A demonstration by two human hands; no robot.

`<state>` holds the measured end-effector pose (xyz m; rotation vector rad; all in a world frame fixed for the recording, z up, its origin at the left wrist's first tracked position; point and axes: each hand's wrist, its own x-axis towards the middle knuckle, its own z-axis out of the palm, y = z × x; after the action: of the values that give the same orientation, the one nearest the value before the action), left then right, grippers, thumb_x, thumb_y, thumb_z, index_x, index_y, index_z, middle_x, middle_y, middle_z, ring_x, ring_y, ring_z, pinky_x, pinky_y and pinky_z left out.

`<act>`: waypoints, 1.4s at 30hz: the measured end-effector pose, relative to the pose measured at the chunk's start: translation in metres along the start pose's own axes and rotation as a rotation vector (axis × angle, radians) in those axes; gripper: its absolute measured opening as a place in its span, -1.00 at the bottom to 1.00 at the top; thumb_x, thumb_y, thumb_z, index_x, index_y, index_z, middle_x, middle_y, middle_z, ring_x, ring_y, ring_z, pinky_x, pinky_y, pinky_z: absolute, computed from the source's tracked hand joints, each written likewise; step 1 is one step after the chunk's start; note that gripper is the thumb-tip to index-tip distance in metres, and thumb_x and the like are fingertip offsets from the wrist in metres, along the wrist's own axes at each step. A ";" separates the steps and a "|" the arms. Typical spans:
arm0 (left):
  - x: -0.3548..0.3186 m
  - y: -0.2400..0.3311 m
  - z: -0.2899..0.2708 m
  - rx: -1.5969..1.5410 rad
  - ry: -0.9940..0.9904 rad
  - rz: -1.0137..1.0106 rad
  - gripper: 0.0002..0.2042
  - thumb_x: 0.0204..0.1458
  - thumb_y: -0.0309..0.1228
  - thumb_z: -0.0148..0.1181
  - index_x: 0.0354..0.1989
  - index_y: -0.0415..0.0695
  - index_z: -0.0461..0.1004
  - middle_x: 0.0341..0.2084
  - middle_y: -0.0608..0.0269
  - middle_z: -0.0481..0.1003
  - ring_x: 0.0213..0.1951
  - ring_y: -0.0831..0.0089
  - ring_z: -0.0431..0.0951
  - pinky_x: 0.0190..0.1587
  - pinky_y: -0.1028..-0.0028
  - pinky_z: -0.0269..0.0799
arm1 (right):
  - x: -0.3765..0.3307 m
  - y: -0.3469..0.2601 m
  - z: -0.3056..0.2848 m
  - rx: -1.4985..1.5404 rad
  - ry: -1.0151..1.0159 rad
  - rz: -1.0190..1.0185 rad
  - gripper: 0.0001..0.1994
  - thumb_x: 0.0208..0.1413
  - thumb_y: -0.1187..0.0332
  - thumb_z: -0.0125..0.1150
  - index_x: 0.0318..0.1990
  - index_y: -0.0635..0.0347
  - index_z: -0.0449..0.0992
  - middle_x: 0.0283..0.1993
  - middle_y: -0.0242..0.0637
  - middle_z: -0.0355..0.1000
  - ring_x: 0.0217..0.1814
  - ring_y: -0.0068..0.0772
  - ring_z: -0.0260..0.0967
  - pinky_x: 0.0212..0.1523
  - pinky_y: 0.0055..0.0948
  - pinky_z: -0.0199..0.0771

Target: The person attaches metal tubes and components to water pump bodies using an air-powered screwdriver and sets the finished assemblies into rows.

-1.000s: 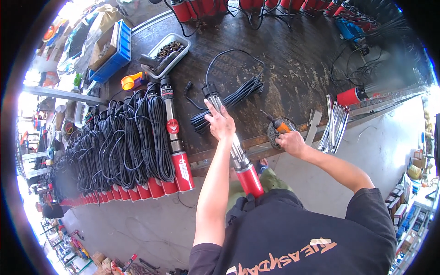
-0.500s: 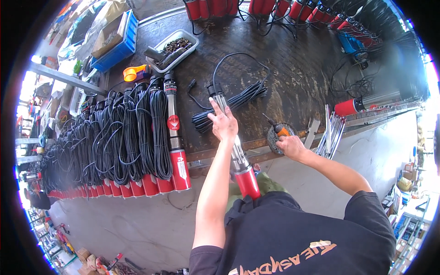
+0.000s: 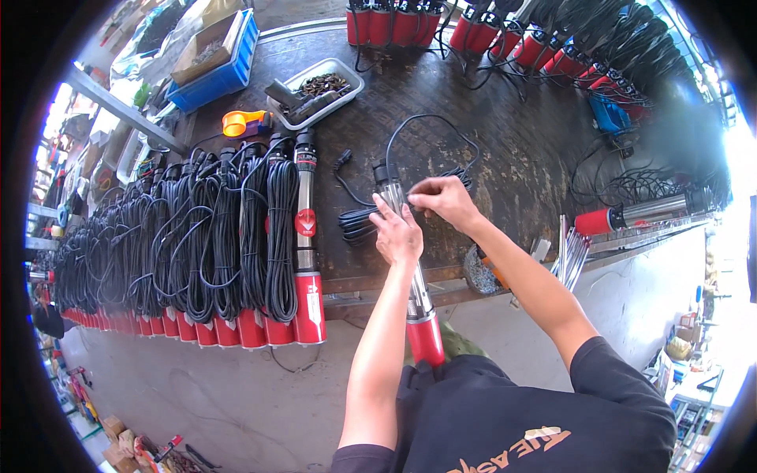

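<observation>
A long submersible pump [image 3: 426, 340] with a steel body, red lower end and black cap slants from the bench toward my body. My left hand [image 3: 398, 238] grips its steel upper part, fingers stretched along it. Beside that, at the pump's right side below the cap, my right hand [image 3: 448, 201] has thumb and fingers pinched together; whatever is between them is too small to make out. From the cap a black cable [image 3: 471, 144] loops to a bundled coil [image 3: 359, 226] behind the pump. An orange-handled screwdriver [image 3: 495, 272] is partly hidden by my right forearm, at a round grey dish [image 3: 479, 272].
Several similar pumps with coiled cables [image 3: 281, 236] stand in a row at left. Farther back are a white tray of small metal parts [image 3: 355, 76], an orange tape dispenser [image 3: 235, 124] and a blue bin [image 3: 251, 51]. Metal strips [image 3: 572, 260] and another pump [image 3: 595, 221] lie at right.
My right hand has let go of the screwdriver at the grey dish and moved up and left to the pump. My left hand stays on the pump. The whole view has shifted slightly.
</observation>
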<state>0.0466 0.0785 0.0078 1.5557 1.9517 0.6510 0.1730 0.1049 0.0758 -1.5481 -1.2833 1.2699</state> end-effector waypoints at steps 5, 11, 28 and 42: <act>0.000 0.005 -0.003 -0.025 -0.058 -0.040 -0.32 0.31 -0.06 -0.07 0.48 -0.10 -0.12 0.00 -0.23 0.34 -0.21 -0.17 0.60 -0.16 0.01 0.52 | 0.048 -0.005 0.017 -0.475 -0.021 -0.389 -0.80 -0.04 0.33 0.35 -0.26 0.19 0.70 -0.34 -0.10 0.59 -0.31 -0.23 0.58 -0.24 -0.36 0.53; -0.001 0.008 -0.011 -0.069 -0.112 -0.051 -0.31 0.32 -0.09 -0.06 0.50 -0.05 -0.18 0.03 -0.31 0.33 -0.16 -0.22 0.59 -0.13 -0.03 0.52 | 0.065 -0.006 0.029 -0.804 -0.047 -0.512 -0.84 -0.09 0.33 0.36 -0.34 0.15 0.71 -0.37 -0.14 0.57 -0.31 -0.15 0.56 -0.23 -0.28 0.53; -0.003 0.009 -0.011 -0.035 -0.105 -0.016 -0.38 0.35 0.00 -0.21 0.54 0.24 -0.19 -0.02 -0.29 0.34 -0.20 -0.28 0.57 -0.12 -0.07 0.48 | 0.045 0.072 0.029 -0.020 0.282 -0.171 -0.69 -0.02 0.25 0.47 -0.19 0.28 0.63 -0.25 -0.18 0.63 -0.21 -0.36 0.59 -0.11 -0.41 0.56; -0.001 -0.005 0.002 0.034 -0.083 0.031 -0.35 0.34 -0.06 -0.19 0.55 0.22 -0.25 0.03 -0.34 0.30 -0.18 -0.29 0.56 -0.06 -0.06 0.46 | -0.133 0.149 -0.015 1.699 0.803 0.624 -0.62 0.29 0.06 0.20 -0.06 0.25 0.43 -0.09 -0.02 0.56 -0.41 -0.60 0.52 -0.63 -0.75 0.38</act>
<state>0.0446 0.0769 0.0033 1.6105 1.8897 0.5597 0.2221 -0.0571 -0.0311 -0.8187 0.8229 1.1788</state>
